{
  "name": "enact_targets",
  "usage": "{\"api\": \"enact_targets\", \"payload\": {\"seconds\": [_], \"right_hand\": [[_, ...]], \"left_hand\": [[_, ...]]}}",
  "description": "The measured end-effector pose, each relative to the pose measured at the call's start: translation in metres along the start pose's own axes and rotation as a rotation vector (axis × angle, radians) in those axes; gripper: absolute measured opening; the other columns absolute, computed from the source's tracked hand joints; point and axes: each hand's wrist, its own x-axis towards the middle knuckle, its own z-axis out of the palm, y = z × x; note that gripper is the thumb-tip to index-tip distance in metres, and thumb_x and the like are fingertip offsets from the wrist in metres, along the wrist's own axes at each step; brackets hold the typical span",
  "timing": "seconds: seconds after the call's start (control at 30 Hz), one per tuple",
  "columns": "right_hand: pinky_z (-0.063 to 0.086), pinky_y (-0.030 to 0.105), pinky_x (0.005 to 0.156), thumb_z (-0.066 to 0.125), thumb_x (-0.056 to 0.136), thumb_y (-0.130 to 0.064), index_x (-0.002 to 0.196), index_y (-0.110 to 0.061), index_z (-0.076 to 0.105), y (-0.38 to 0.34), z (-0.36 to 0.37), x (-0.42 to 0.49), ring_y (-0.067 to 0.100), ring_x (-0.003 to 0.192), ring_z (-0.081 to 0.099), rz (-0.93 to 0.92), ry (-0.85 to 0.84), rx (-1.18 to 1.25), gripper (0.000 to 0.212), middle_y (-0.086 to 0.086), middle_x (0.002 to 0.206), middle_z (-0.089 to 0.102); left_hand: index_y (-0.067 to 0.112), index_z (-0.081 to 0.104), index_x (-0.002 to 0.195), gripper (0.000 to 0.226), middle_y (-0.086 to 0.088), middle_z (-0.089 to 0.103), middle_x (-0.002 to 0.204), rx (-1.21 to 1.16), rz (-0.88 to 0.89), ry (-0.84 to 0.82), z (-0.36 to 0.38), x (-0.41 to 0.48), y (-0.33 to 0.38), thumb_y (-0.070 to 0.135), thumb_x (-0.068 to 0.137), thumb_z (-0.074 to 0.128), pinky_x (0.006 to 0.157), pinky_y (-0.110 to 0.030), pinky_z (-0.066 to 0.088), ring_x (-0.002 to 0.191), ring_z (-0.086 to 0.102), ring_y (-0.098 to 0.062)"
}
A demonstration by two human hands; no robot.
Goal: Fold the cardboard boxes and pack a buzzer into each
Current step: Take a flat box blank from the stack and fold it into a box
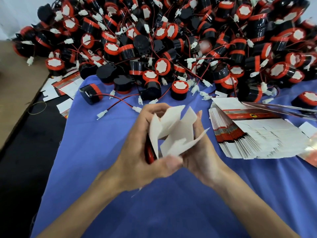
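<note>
you have one box (178, 129) in work, held up between your two hands above the blue surface (103, 152). its white flaps, at least four, stand open and splayed toward you. your left hand (137, 152) grasps it: fingers curled round the far side, thumb pressed on the near edge of the flaps, the box's red printed wall against your palm. your right hand (204, 152) lies along the box's right side with its fingers nearly straight, pressing rather than curling; its thumb is hidden. just right of that hand lies one fanned stack of flat boxes (257, 134), too many to count. beyond both hands the heap of buzzers (171, 40) covers the far surface, far too many to count, black and red with wires and white plugs. one buzzer (179, 90) stands upright at the heap's near edge. a few loose flat boxes (66, 85) lie far left, near one rubber band (36, 108).
</note>
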Motion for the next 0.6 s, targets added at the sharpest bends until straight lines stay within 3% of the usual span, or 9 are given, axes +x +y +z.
{"api": "enact_targets", "payload": {"seconds": [0.07,0.17,0.27,0.33,0.4,0.5,0.6], "right_hand": [[0.056,0.041,0.054,0.002,0.079,-0.08,0.093,-0.039,0.075,-0.003,-0.005,-0.001,0.033,0.084,0.068,-0.035,0.08,-0.079,0.085,0.014,0.099,0.073],[0.056,0.037,0.066,0.001,0.073,-0.081,0.118,-0.037,0.062,-0.004,-0.009,-0.001,0.026,0.105,0.063,-0.171,0.112,-0.193,0.087,0.0,0.114,0.07],[0.054,0.036,0.079,0.024,0.066,-0.095,0.118,-0.046,0.056,-0.003,-0.005,-0.002,0.01,0.106,0.061,-0.326,0.167,-0.405,0.078,-0.014,0.113,0.067],[0.05,0.033,0.09,0.035,0.083,-0.078,0.122,-0.038,0.056,-0.001,-0.003,-0.002,0.007,0.108,0.061,-0.418,0.197,-0.533,0.06,-0.013,0.113,0.067],[0.047,0.024,0.089,0.043,0.088,-0.058,0.122,-0.032,0.057,0.0,-0.003,-0.001,0.006,0.108,0.062,-0.455,0.221,-0.46,0.046,-0.012,0.114,0.067],[0.046,0.025,0.086,0.048,0.082,-0.053,0.12,-0.033,0.057,0.0,-0.001,0.001,0.012,0.11,0.062,-0.432,0.197,-0.235,0.043,-0.005,0.118,0.067],[0.049,0.026,0.08,0.052,0.083,-0.043,0.113,-0.031,0.061,0.001,0.006,0.003,0.014,0.101,0.063,-0.459,0.175,-0.113,0.034,0.0,0.111,0.067]], "left_hand": [[0.042,0.047,0.099,0.032,0.025,0.057,0.113,-0.079,-0.097,0.112,-0.005,0.003,0.0,0.033,0.074,0.063,0.072,-0.016,0.049,0.097,0.059,-0.001],[0.052,0.058,0.082,0.026,0.025,0.064,0.102,-0.202,-0.157,0.184,-0.012,0.01,-0.002,0.03,0.068,0.063,0.068,-0.015,0.049,0.09,0.062,0.001],[0.045,0.063,0.074,0.02,0.021,0.067,0.095,-0.287,-0.166,0.247,-0.019,0.016,-0.005,0.027,0.065,0.058,0.062,-0.018,0.05,0.083,0.063,-0.003],[0.04,0.059,0.07,0.014,0.019,0.065,0.098,-0.32,-0.163,0.226,-0.022,0.015,-0.008,0.026,0.065,0.056,0.063,-0.021,0.05,0.085,0.063,-0.008],[0.038,0.053,0.07,0.014,0.018,0.064,0.103,-0.323,-0.159,0.177,-0.022,0.013,-0.01,0.025,0.066,0.055,0.066,-0.022,0.049,0.089,0.061,-0.01],[0.041,0.056,0.077,0.018,0.016,0.063,0.107,-0.292,-0.136,0.105,-0.015,0.011,-0.012,0.025,0.068,0.055,0.067,-0.023,0.048,0.089,0.059,-0.008],[0.044,0.058,0.079,0.015,0.005,0.059,0.1,-0.275,-0.145,0.185,-0.004,0.006,-0.012,0.03,0.074,0.053,0.067,-0.036,0.047,0.087,0.056,-0.017]]}}
